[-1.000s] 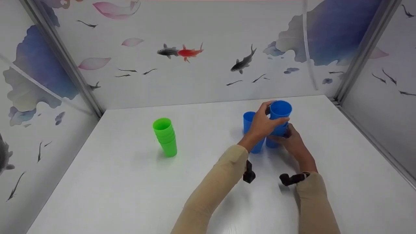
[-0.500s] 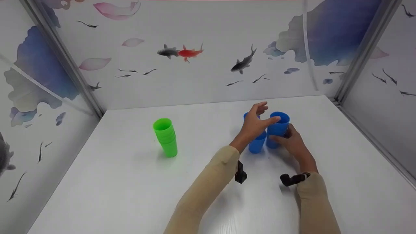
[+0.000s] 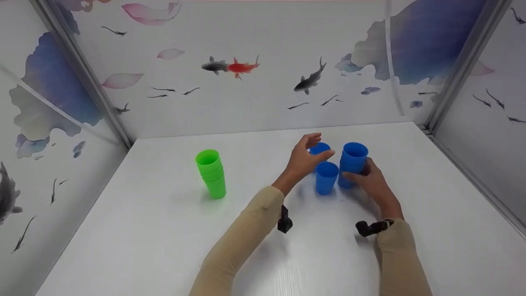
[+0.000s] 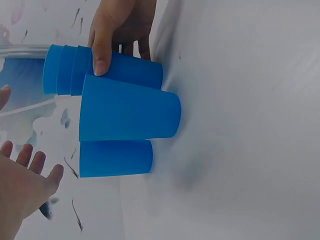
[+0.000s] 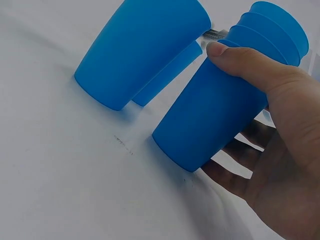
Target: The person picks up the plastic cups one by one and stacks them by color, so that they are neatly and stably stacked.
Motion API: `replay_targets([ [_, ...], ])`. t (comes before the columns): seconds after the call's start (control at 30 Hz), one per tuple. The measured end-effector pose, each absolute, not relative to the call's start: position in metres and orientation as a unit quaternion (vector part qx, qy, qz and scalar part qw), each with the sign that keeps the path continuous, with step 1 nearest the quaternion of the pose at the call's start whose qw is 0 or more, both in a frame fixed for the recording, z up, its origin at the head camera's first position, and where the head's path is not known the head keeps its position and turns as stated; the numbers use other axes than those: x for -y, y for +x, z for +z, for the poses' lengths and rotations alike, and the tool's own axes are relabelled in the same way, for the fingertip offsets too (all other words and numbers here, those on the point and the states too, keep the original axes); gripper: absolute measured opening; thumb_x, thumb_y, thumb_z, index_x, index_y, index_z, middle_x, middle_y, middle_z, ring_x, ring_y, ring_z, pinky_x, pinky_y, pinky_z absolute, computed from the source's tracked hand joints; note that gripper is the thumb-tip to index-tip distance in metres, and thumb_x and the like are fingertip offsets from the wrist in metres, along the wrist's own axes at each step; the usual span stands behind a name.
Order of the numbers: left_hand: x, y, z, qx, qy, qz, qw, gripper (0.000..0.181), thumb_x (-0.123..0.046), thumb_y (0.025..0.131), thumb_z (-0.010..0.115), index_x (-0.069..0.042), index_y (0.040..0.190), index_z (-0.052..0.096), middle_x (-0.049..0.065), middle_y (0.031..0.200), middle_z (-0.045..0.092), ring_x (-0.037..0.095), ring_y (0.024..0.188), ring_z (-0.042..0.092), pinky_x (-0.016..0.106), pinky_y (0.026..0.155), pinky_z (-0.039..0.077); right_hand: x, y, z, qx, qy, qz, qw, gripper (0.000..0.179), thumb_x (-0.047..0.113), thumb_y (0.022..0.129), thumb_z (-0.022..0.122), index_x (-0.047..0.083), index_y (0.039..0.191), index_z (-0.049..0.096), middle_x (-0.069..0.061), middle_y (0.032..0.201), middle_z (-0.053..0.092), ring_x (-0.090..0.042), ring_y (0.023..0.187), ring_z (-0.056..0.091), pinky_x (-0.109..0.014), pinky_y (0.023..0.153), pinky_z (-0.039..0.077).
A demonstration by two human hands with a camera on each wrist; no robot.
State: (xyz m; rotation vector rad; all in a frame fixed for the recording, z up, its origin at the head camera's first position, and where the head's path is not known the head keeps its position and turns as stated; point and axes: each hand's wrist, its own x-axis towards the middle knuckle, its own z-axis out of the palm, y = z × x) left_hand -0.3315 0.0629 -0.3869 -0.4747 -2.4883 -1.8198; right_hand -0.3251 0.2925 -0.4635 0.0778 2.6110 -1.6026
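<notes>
A stack of nested blue cups (image 3: 348, 168) stands upright at the right of the table. My right hand (image 3: 372, 181) grips its lower part from the right, the thumb across the front, as the right wrist view shows on the stack (image 5: 215, 105). Just left of the stack is a single blue cup (image 3: 326, 183). Behind that is another blue cup (image 3: 319, 148), partly hidden by my left hand (image 3: 303, 161). The left hand hovers beside these two cups, fingers spread and holding nothing; in the left wrist view it is apart from the back cup (image 4: 115, 159).
A stack of green cups (image 3: 215, 185) stands upright on the left half of the white table (image 3: 156, 230). Patterned walls (image 3: 254, 107) with fish and leaves enclose the back and sides. A small black camera sits at each wrist.
My left hand lowered a blue cup into the right-hand stack, let go of it and moved left. The right hand has kept its grip on the stack.
</notes>
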Motion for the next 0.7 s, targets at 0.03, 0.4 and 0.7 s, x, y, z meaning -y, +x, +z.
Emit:
replay_targets([
  [0.03, -0.061, -0.331, -0.389, 0.798, -0.150, -0.584, 0.011, 0.066, -0.038, 0.090, 0.075, -0.020, 0.146, 0.046, 0.002, 0.149, 0.054, 0.019, 0.139, 0.049, 0.041, 0.112, 0.047, -0.293, -0.325, -0.463, -0.852, 0.026, -0.522, 0.039, 0.119, 0.063, 0.081, 0.073, 0.012, 0.161, 0.002, -0.020, 0.167, 0.015, -0.046, 0.154, 0.015, -0.068, 0.120, 0.019],
  [0.4, -0.049, -0.330, -0.407, 0.791, -0.165, -0.589, 0.003, 0.071, -0.036, 0.088, 0.077, -0.016, 0.148, 0.045, 0.007, 0.149, 0.053, 0.024, 0.140, 0.049, 0.044, 0.111, 0.047, -0.294, -0.325, -0.465, -0.850, 0.017, -0.525, 0.038, 0.113, 0.058, 0.084, 0.072, 0.009, 0.160, 0.005, -0.023, 0.166, 0.017, -0.047, 0.153, 0.016, -0.067, 0.120, 0.019],
  [0.7, -0.043, -0.330, -0.421, 0.791, -0.168, -0.587, -0.039, 0.071, -0.033, 0.089, 0.076, -0.017, 0.150, 0.042, 0.008, 0.149, 0.052, 0.026, 0.142, 0.047, 0.045, 0.111, 0.048, -0.292, -0.324, -0.463, -0.853, 0.017, -0.520, 0.039, 0.116, 0.062, 0.082, 0.072, 0.008, 0.160, 0.004, -0.023, 0.167, 0.015, -0.047, 0.154, 0.015, -0.067, 0.120, 0.018],
])
